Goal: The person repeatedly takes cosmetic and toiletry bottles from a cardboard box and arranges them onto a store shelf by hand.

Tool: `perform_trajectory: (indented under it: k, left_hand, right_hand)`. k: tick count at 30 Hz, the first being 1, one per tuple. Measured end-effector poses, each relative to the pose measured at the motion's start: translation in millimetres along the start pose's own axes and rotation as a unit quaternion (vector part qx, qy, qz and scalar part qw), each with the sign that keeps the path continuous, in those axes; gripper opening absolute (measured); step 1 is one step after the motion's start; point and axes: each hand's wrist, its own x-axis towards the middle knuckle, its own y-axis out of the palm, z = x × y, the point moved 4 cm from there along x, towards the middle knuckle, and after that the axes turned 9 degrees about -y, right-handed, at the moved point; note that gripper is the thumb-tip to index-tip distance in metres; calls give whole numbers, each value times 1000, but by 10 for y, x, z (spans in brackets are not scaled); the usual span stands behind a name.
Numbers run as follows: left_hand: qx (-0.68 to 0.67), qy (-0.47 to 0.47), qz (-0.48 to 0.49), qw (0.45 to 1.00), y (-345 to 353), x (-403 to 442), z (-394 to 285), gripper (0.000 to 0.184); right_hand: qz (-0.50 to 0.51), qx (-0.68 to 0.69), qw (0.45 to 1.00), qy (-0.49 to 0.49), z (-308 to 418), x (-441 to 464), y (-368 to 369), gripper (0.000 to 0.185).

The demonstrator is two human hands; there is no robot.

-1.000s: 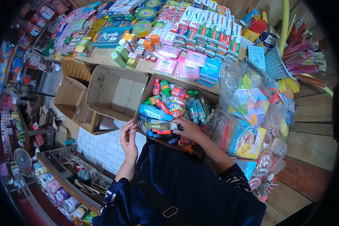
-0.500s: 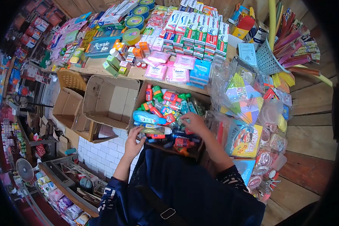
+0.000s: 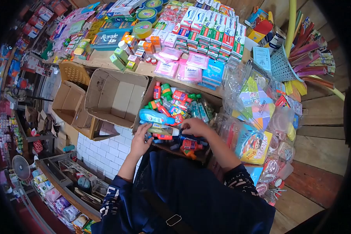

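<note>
Stacked toothpaste boxes [image 3: 211, 33] on table [image 3: 101, 59]

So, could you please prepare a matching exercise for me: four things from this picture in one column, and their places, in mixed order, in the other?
Things
1. Left hand
2. Toothpaste boxes
3. Light-blue bottle
4. Fan

Places
A. Lying among other bottles inside the cardboard box
B. Far left of the picture, below middle height
C. At the left edge of the cardboard box
D. Stacked on the table, near the top of the picture

Right pairs: 1-C, 2-D, 3-A, 4-B
</note>
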Motion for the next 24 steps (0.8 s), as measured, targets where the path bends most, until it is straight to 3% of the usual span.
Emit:
perform_trajectory:
  k: [2, 5, 6, 9, 10, 13, 19, 24]
  left_hand:
    - [35, 32, -24, 999, 9, 56, -20, 59]
    - [70, 35, -31, 996, 29, 135, -40, 56]
    - [69, 37, -29, 997, 40, 150, -41, 54]
    - [69, 48, -22, 996, 48, 212, -27, 50]
    - [70, 51, -22, 996, 46, 231, -20, 48]
    - [72, 64, -21, 995, 22, 255, -35, 46]
    - [69, 78, -34, 994, 30, 202, -48, 43]
    - [69, 75, -24, 995, 64, 167, -17, 44]
  right_hand:
    - [1, 5, 1000, -10, -26, -42, 265, 34]
    - [-83, 85, 993, -10, -124, -93, 433, 37]
    - [-95, 173, 980, 19, -116, -93, 460, 34]
    - [-116, 177, 977, 34, -83, -121, 409, 33]
    - [-149, 200, 968, -2, -129, -106, 426, 32]
    - [-142, 86, 986, -17, -150, -116, 286, 25]
    - [-264, 56, 962, 33, -230, -212, -192, 21]
    - [-216, 43, 975, -37, -125, 27, -171, 25]
